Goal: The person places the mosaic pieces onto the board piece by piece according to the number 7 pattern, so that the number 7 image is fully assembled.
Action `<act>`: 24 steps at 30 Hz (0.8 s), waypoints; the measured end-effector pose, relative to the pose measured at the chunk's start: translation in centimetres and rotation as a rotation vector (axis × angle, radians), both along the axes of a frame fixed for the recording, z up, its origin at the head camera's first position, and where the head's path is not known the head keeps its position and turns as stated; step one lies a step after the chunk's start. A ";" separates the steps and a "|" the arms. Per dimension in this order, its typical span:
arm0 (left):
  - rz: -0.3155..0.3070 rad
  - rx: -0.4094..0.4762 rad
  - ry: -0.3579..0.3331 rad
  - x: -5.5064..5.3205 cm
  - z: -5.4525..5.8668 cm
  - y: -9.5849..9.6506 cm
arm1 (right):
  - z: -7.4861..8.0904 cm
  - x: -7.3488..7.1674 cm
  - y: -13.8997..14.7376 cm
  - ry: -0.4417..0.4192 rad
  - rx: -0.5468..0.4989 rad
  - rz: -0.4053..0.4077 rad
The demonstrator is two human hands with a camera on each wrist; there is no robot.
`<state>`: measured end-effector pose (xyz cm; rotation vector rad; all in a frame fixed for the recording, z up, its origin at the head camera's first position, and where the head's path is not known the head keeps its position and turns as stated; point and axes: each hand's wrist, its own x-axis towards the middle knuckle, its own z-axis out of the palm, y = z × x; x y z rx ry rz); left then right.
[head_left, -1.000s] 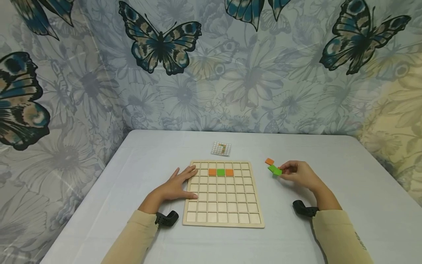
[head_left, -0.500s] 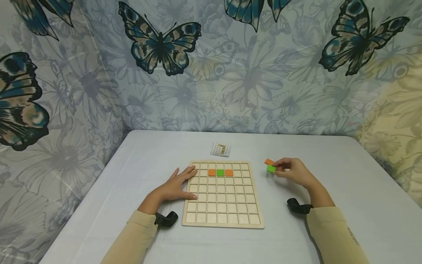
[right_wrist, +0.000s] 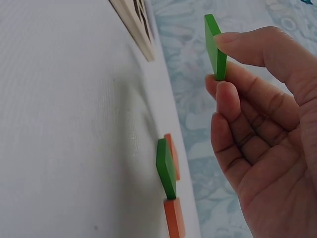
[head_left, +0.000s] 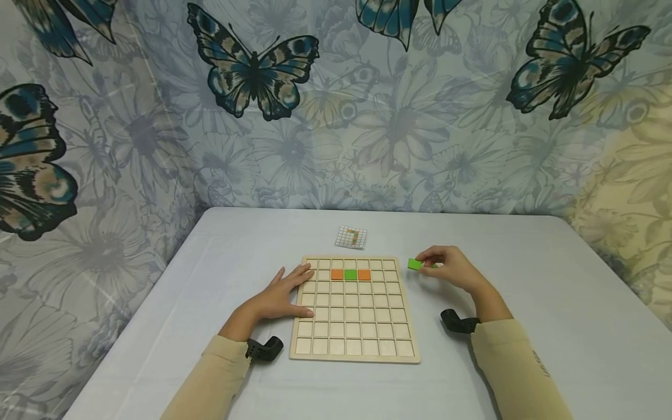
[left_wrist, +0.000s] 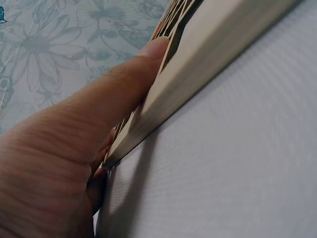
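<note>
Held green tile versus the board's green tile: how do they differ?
The held tile is pinched by the right hand above the table; the board tile lies in a cell of the board. The held tile stands apart from the loose tiles; the board tile sits between two orange tiles. Both are green.

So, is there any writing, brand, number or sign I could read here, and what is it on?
None can be read.
Right sleeve: small dark marks, perhaps lettering, too small to read.
Card: a tiny grid with coloured squares; no words legible.
Board and held green tile: no text visible.
</note>
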<state>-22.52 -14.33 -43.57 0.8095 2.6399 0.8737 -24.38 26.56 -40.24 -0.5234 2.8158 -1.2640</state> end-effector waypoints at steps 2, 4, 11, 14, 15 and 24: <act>0.000 0.000 0.002 0.0 0.0 0.0 | -0.1 -0.2 -0.3 0.007 0.001 0.008; 0.002 -0.001 0.000 0.0 0.0 0.0 | -0.1 -0.3 -0.6 0.006 -0.002 0.010; 0.007 0.004 -0.010 0.1 0.1 0.0 | -0.2 -0.8 -1.6 -0.036 -0.034 0.016; 0.009 0.003 -0.009 0.1 0.1 -0.1 | -0.2 -1.0 -2.0 -0.023 -0.032 0.030; 0.010 0.003 -0.008 0.1 0.1 -0.1 | -0.2 -1.1 -2.1 -0.016 -0.031 0.039; 0.003 0.019 -0.007 0.1 0.0 0.0 | -0.2 -1.4 -3.6 -0.030 -0.054 0.062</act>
